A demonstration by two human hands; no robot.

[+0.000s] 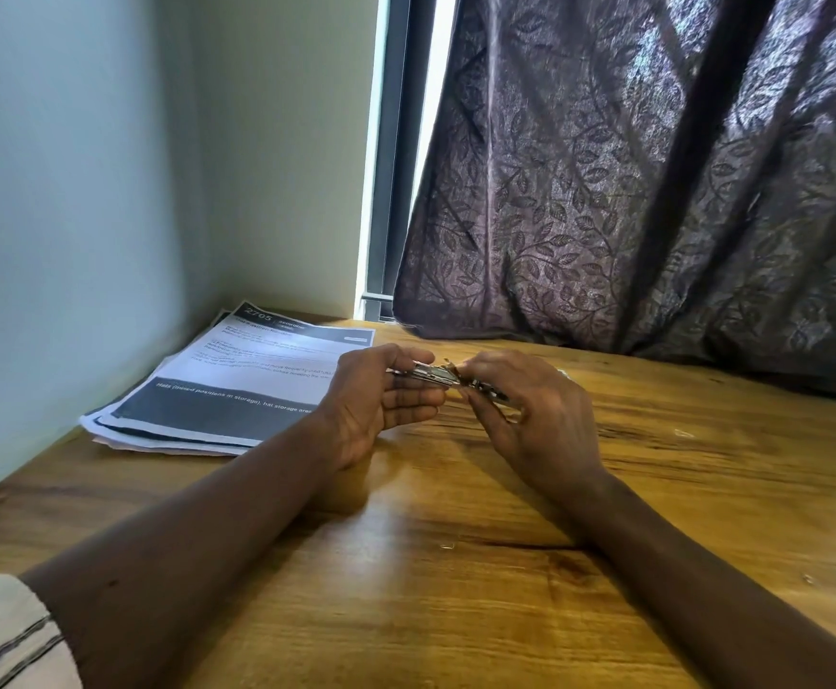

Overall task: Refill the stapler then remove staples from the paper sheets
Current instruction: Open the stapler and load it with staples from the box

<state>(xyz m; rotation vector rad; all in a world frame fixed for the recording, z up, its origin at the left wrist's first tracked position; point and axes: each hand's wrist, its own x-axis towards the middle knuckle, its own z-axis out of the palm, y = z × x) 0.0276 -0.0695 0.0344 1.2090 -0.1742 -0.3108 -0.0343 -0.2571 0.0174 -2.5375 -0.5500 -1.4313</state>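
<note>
stapler (pixel 433 376): small, metal, held above the bench (pixel 455 614) between both hands, toward its far middle.
left hand (pixel 381 410): palm turned up, grip pinching the stapler's left end, thumb on top.
right hand (pixel 530 415): back toward the camera, grip curled round the stapler's right end.
paper sheets (pixel 237 385): printed stack, flat at the far left of the bench, just beside the wall (pixel 82 191), near corners fanned apart.
open room: bare wood in front of both forearms and out to the right edge; the far right was bounded by the curtain (pixel 654 191), its hem lying on the bench.
surface: glossy wood grain; a small metal bit (pixel 448 544) lay between the forearms.
room: pale corner walls, dark window frame (pixel 388 191) with a bright strip beside the curtain.
hard to make out: stapler largely covered by fingers, open or closed not clear; sheet text mostly blurred; sleeve (pixel 3 639) cut off at the lower left corner.
</note>
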